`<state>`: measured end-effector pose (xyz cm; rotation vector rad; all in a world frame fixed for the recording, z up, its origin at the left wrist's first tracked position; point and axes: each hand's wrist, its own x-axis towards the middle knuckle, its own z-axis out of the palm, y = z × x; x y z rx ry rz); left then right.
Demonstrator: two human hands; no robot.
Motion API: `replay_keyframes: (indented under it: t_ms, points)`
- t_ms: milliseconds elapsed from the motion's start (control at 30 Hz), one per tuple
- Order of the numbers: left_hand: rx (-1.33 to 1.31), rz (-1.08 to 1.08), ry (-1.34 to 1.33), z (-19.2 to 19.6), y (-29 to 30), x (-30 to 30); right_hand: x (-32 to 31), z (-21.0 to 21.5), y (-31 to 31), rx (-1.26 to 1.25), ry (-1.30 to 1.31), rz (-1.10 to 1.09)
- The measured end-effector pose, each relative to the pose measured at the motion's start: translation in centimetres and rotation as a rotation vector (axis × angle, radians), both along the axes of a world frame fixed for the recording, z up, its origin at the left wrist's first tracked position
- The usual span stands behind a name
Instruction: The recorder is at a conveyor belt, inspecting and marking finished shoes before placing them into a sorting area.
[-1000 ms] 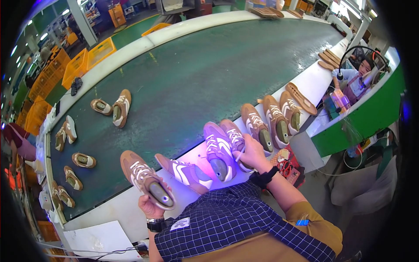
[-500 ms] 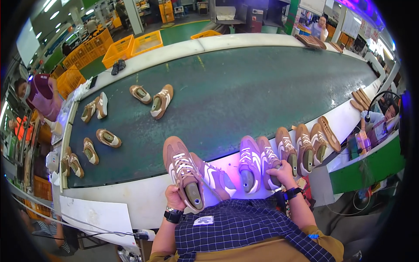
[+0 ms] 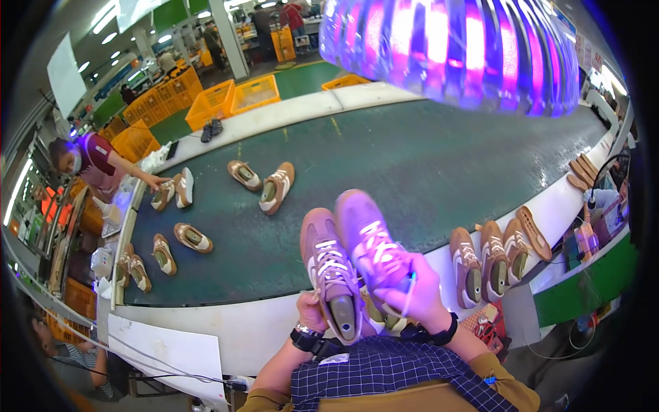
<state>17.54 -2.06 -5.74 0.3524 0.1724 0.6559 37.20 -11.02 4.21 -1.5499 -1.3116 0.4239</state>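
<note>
Side by side in front of my apron I hold two brown sneakers with white laces. My left hand [image 3: 312, 312] grips the left sneaker [image 3: 329, 268] near its heel, sole turned away and toe up; an olive shoe last [image 3: 341, 316] fills its opening. Around the side of the other sneaker [image 3: 365, 230], tinted purple by the light, my right hand [image 3: 420, 295] is closed. A thin pale strip shows by its fingers; I cannot make out what it is. Partly hidden behind both hands, more shoe parts with olive lasts [image 3: 374, 317] show near the apron.
Several sneakers [image 3: 465, 264] line the white ledge to the right, beside a loose sole [image 3: 533, 233]. More sneakers [image 3: 278, 187] are scattered on the green belt [image 3: 384, 158]. A glowing purple lamp [image 3: 453, 55] hangs above. At left a co-worker's hand [image 3: 156, 182] touches a shoe.
My right hand has left the row of sneakers and come inward, now holding a sneaker beside the left one. The view has shifted, bringing in the lamp. The co-worker has reached over the belt.
</note>
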Motion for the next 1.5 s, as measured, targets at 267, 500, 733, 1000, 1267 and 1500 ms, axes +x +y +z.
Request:
replay_keyframes:
  t_ms: [267, 500, 733, 1000, 1267, 1500]
  points:
    - [0.093, 0.166, -0.158, -2.1, -1.4, -2.9, 0.0, -6.6, 3.7, -0.153, 1.062, 0.630]
    - [-0.081, 0.086, 0.199, -1.6, -1.7, -4.3, 0.7, -6.1, 1.5, -0.386, 1.347, 0.840]
    - [-0.063, 0.316, 0.301, 2.3, -1.1, -1.9, 2.7, -7.5, 1.2, -0.288, 1.412, 0.511]
    - [-0.139, 0.544, 0.191, 0.4, -0.9, -3.0, 1.3, -7.2, 1.8, 0.070, 1.505, 0.219]
    - [-0.193, 0.576, 0.246, -0.8, -1.0, -2.4, -0.3, -9.4, 1.5, 0.065, 1.539, 0.053]
    - [-0.186, 0.573, 0.265, -0.7, -0.9, -1.9, -0.5, -9.0, 1.6, 0.044, 1.540, 0.047]
